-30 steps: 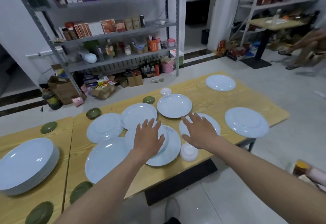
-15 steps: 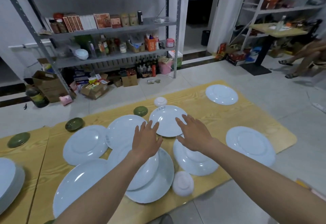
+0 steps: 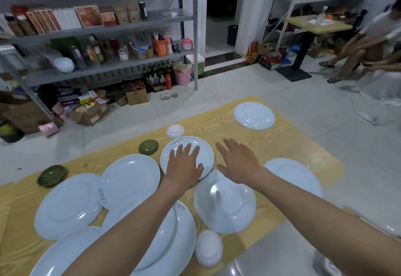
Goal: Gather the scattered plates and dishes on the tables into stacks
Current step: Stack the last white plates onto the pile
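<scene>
Several white plates lie scattered on the wooden table. My left hand lies flat, fingers straight, on a middle white plate. My right hand hovers open just right of that plate, above the table and the far rim of a nearer white plate. Under my left forearm one plate sits on another. More white plates lie at the far right, right and left. Small overturned white bowls and green saucers dot the table.
A metal shelf unit packed with boxes and bottles stands beyond the table, with cardboard boxes on the floor. A person sits at the far right by a small table. Grey tiled floor surrounds the table.
Both hands have reached further forward. My left hand left the stacked near plate and now lies on the middle plate; my right hand moved off the near right plate. The view shifted forward.
</scene>
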Available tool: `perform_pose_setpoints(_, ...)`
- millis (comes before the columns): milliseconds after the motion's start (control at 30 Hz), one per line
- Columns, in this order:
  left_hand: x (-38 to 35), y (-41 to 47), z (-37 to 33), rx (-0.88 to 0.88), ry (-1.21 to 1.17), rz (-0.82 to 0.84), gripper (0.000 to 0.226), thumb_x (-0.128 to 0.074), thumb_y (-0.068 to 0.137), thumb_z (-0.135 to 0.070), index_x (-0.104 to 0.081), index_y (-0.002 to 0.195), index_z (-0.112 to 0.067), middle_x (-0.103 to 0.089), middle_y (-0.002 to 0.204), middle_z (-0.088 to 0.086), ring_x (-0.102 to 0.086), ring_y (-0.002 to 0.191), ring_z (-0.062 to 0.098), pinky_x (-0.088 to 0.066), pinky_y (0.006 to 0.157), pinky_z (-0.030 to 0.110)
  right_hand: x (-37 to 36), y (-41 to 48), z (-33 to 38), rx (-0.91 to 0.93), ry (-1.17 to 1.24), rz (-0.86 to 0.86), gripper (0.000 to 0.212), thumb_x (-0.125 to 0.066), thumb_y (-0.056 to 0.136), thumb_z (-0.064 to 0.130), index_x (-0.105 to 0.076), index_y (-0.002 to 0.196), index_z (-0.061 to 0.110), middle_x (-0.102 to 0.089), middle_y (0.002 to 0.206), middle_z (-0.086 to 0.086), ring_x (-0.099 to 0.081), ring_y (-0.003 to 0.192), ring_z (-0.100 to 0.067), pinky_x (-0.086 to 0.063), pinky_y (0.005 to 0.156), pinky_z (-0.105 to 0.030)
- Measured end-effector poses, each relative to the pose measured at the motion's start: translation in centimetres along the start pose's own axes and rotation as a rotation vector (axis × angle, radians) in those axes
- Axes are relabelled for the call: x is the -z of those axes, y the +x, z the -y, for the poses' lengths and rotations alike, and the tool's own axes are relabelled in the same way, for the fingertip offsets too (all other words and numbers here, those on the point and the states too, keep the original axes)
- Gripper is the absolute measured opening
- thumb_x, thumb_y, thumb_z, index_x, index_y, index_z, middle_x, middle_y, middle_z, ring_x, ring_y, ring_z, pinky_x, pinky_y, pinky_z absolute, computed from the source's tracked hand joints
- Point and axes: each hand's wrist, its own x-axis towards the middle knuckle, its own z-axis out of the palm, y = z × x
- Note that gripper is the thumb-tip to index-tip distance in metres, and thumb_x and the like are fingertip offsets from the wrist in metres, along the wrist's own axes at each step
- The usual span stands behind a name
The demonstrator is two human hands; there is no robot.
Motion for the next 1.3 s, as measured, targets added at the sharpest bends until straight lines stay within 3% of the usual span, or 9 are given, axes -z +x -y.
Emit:
perform_pose_setpoints(267,-0.9,3.6,-7.1,-0.024,0.006,0.009,0.060,-0.038,0.101,-0.044,-0.021,0.156,-0.025,-0.019,0.163,0.004,-0.013,0.151,0.029,-0.010,0.121,0.046,-1.2,-0.8,-7.7,-0.065,-0.013,-0.009,0.072,-0.041,0.100,0.048,-0.010,0.157,0.017,-0.012,0.164,-0.012,-0.010,0.151,-0.029,-0.022,0.119,-0.045)
perform_pose_setpoints(733,-1.4,10.4,-22.8,0.023,0.100,0.004,0.063,-0.038,0.100,-0.046,-0.020,0.156,-0.024,-0.020,0.163,0.006,-0.015,0.150,0.030,-0.014,0.120,0.050,-0.6,-1.8,-24.7,-0.006,-0.046,-0.029,0.072,-0.040,0.100,0.048,-0.011,0.157,0.014,-0.012,0.163,-0.013,-0.009,0.151,-0.032,-0.021,0.117,-0.046)
perform_pose_setpoints(1300,-4.1,16.0,-24.8,0.016,0.077,0.032,0.063,-0.039,0.100,-0.046,-0.022,0.155,-0.023,-0.022,0.162,0.006,-0.016,0.150,0.031,-0.014,0.120,0.050,-1.9,2.5,-28.9,-0.002,-0.017,0.006,0.072,-0.042,0.100,0.048,-0.013,0.157,0.014,-0.015,0.162,-0.012,-0.012,0.150,-0.031,-0.023,0.116,-0.045)
